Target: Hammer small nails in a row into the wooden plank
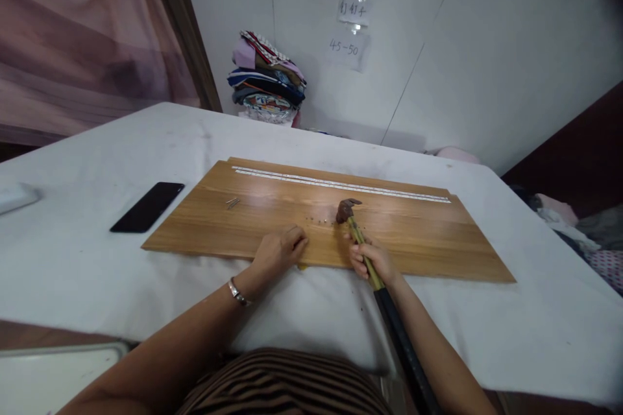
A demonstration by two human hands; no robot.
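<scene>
My right hand (pixel 372 258) is wrapped around the yellow part of the handle of a claw hammer (pixel 359 237). The hammer's rusty head is low over the wooden board (pixel 428 233), near its middle; I cannot tell whether it touches. Beside it, a short row of small nail heads (pixel 320 221) shows in the wood. My left hand (pixel 282 248) rests on the board's near edge with its fingers curled in; whether anything is in them is hidden. Several loose nails (pixel 232 203) lie on the board's left part.
A white-covered table (pixel 73 259) carries the board. Left of the board lies a black phone (pixel 148 207). White measuring strips (pixel 341 184) run along the board's far side. Folded clothes (pixel 267 78) are stacked against the wall, where paper notes (pixel 348 48) hang.
</scene>
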